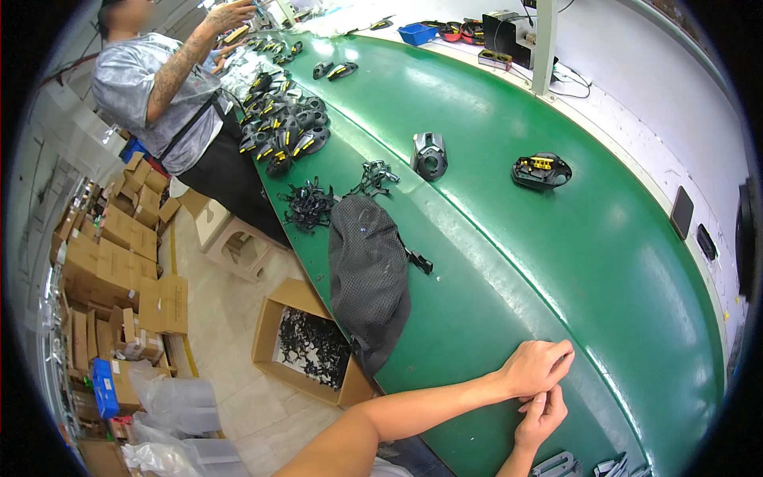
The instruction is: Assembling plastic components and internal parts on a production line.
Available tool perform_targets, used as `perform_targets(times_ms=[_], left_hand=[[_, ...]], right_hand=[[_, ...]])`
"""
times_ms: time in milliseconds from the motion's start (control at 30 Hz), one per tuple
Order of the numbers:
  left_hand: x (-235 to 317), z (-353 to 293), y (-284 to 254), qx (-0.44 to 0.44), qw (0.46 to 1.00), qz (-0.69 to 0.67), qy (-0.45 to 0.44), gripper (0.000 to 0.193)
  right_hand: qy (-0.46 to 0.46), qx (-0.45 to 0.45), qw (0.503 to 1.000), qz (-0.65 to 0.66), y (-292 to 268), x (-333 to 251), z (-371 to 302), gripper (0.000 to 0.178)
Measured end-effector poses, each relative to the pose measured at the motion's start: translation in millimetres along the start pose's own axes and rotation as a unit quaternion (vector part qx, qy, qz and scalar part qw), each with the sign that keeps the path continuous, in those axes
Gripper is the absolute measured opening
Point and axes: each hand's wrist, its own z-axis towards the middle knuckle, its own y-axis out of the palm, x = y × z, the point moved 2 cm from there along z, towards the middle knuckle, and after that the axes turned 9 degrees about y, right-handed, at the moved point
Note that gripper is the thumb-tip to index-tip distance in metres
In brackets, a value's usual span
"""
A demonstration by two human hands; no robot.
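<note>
Head view first, and at the far left we see stacked brown cardboard boxes (111, 254) along the floor, a blue crate (103, 387) low among them and clear plastic bags (171, 413) beside it. Next comes an open cardboard box (306, 342) on the floor, filled with small black parts, tight against the curved near edge of the green bench (556, 262). Above it a co-worker (171, 95) stands at the bench edge, one hand raised, with a heap of black and yellow housings (282, 123) in front of them. A black mesh bag (367, 270) lies on the bench and hangs over its near edge. Further right, a grey housing (430, 155) and a black housing with yellow inside (541, 171) sit well apart, with wide bare green between them and us. A blue tray (418, 33) rests at the far rim. Our left hand (536, 367) and right hand (543, 415) meet low on the bench, fingers curled and pinched together on something too small to make out. Grey parts (556, 465) lie just beside the right hand at the lower edge.
</note>
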Motion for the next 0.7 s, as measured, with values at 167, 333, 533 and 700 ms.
perform_targets(times_ms=[167, 333, 533, 700], left_hand=[[3.4, -0.9, 0.0, 0.013, 1.0, -0.003, 0.015, 0.01], [0.3, -4.6, -5.0, 0.028, 1.0, -0.001, 0.004, 0.015], [-10.5, -4.2, 9.3, 0.057, 0.994, -0.083, 0.039, 0.028], [-25.6, 3.6, -5.9, 0.091, 0.979, -0.137, 0.117, 0.036]], right_hand=[[-0.012, 0.013, 1.0, -0.018, -0.8, -5.2, -4.2, 0.02], [-0.023, 0.014, 0.999, 0.019, 4.2, 7.0, -6.0, 0.019], [-0.024, 0.038, 0.997, 0.061, -8.5, 12.3, -3.5, 0.021], [-0.327, -0.106, 0.928, 0.144, -80.3, -163.4, -21.7, 0.025]])
